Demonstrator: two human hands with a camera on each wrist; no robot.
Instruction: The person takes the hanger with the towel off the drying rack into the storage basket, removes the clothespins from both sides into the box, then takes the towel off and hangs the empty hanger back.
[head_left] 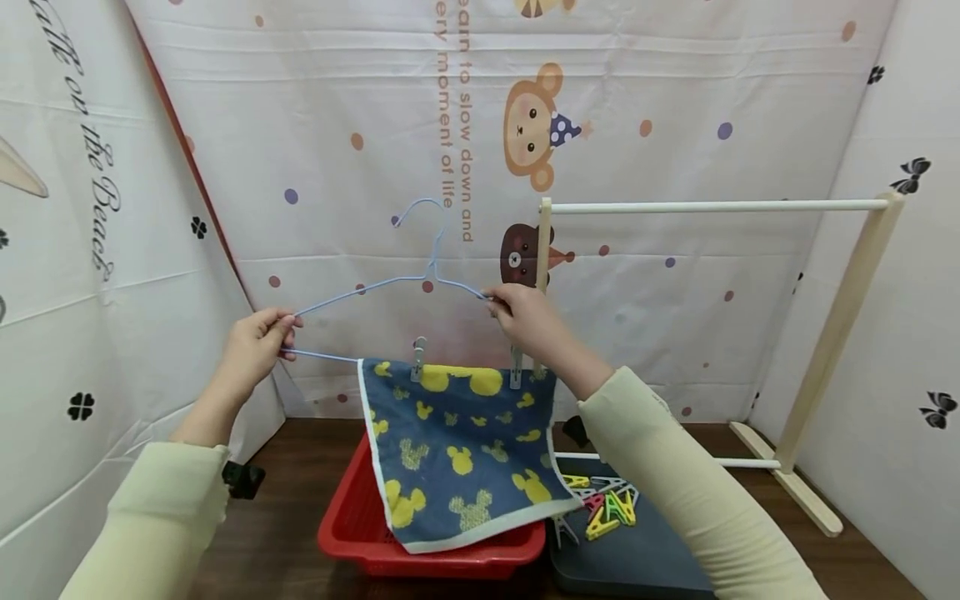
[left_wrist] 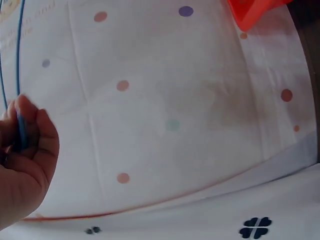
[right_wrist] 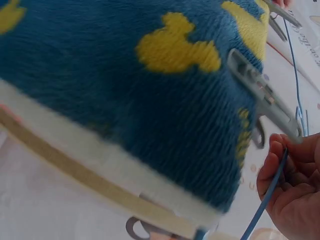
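Observation:
A thin blue clothes hanger [head_left: 367, 289] is held up between both hands. At its left corner, my left hand [head_left: 258, 346] pinches the wire; the left wrist view shows the fingers curled round it. My right hand [head_left: 532, 325] grips the right sloping arm of the hanger. Over the bottom bar hangs a dark blue towel [head_left: 442, 442] with yellow mouse-head patterns and a white border. Two grey clothespins, one on the left [head_left: 418, 360] and one on the right [head_left: 516, 368], clip the towel's top edge. The hanger's right corner is hidden behind the right hand in the head view.
Beneath the towel stands a red basket [head_left: 352, 542]. Right of it, several coloured clothespins [head_left: 611, 508] lie on a dark grey surface [head_left: 637, 558]. A wooden rack with a white rail [head_left: 712, 207] stands at the right. Printed curtains surround the table.

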